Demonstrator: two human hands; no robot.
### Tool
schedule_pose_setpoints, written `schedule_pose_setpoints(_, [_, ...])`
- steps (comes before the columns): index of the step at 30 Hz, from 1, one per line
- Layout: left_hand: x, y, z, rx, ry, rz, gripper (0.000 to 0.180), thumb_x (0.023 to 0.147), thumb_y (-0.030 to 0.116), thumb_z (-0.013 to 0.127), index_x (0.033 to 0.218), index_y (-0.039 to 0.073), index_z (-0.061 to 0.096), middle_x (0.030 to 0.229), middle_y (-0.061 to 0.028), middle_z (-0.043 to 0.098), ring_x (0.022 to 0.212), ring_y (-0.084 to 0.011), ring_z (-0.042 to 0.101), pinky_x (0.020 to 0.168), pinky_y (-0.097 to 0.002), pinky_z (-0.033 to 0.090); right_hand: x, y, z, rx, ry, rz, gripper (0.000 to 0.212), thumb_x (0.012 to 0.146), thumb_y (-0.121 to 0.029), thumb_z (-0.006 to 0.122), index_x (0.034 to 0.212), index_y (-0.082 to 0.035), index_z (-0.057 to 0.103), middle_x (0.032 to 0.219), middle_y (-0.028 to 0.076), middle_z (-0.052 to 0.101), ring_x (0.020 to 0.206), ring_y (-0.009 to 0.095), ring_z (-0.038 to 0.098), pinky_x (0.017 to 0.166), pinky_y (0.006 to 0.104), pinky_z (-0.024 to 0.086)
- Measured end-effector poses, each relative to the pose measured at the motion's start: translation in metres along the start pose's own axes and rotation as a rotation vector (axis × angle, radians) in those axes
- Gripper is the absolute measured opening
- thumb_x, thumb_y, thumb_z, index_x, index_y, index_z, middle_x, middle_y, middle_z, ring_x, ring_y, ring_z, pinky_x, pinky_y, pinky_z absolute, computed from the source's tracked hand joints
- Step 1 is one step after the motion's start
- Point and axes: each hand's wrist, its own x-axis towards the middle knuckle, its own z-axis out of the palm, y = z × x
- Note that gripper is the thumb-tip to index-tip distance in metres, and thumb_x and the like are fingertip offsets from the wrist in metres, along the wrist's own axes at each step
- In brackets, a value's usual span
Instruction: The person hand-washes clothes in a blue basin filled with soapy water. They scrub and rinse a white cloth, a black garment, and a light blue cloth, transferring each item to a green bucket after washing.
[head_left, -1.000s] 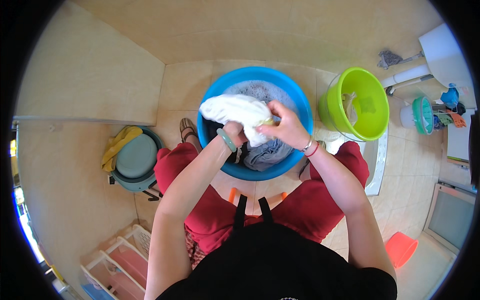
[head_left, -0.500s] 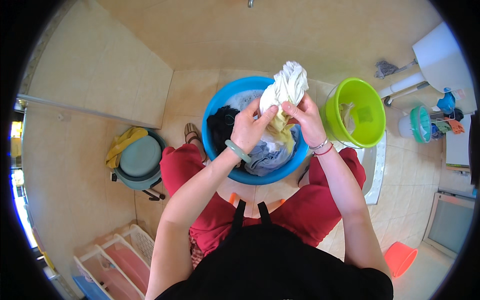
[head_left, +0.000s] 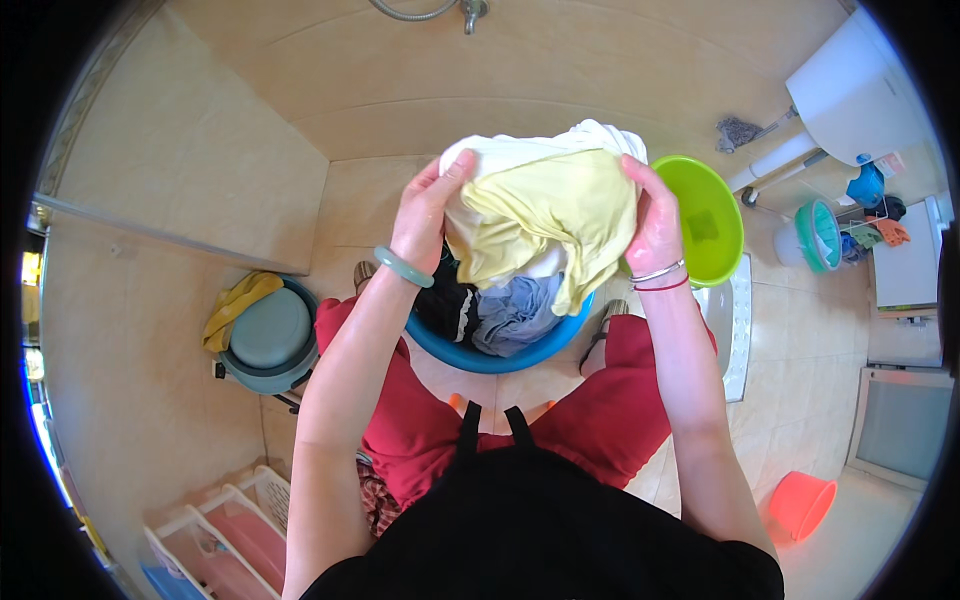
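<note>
A white and pale yellow garment (head_left: 555, 200) is spread out above the blue basin (head_left: 465, 358). My left hand (head_left: 422, 212) grips its left edge, thumb on top. On the opposite side, my right hand (head_left: 655, 218) pinches the right edge. The cloth hangs in folds and hides the far part of the basin. Below it in the basin lie a black garment (head_left: 443, 308) and a grey-blue one (head_left: 518, 315). A lime green bucket (head_left: 718, 225) stands just right of my right hand, partly covered by the hand and cloth.
Left of my knees are stacked grey-green basins (head_left: 270, 330) with a yellow cloth (head_left: 240, 310) over the edge. A white rack (head_left: 215, 515) stands at lower left, a coral bucket (head_left: 802, 507) at lower right. A white floor fixture (head_left: 740, 330) lies beside my right leg.
The garment was bunched up between my close-together hands; now it is opened out wide. My hands have moved apart, and the view has shifted, bringing the wall tap further into sight.
</note>
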Motion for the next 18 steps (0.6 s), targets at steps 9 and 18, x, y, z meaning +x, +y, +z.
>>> schedule_pose_setpoints(9, [-0.005,-0.120,0.001,-0.027,-0.472,-0.146,0.072,0.091,0.057,0.044,0.148,0.019,0.022,0.150,-0.0043,0.030,0.138,-0.0249,0.025,0.110,-0.0543,0.019,-0.016,-0.029,0.020,0.326,-0.112,-0.110,0.047,0.094,-0.030,0.051,0.130,0.000,0.047,0.128,0.015,0.055,0.119,0.028,0.052,0.104,0.0419,0.038])
schedule_pose_setpoints(18, [0.015,-0.113,0.086,-0.759,-0.417,-0.106,0.050,0.099,0.035,0.040,0.140,0.006,0.035,0.138,-0.0123,0.045,0.124,-0.0281,0.048,0.104,-0.0416,0.041,-0.044,-0.020,-0.041,-0.843,-0.073,-0.129,0.071,0.081,-0.023,0.073,0.136,0.003,0.037,0.126,0.011,0.054,0.119,0.019,0.050,0.102,0.0311,0.038])
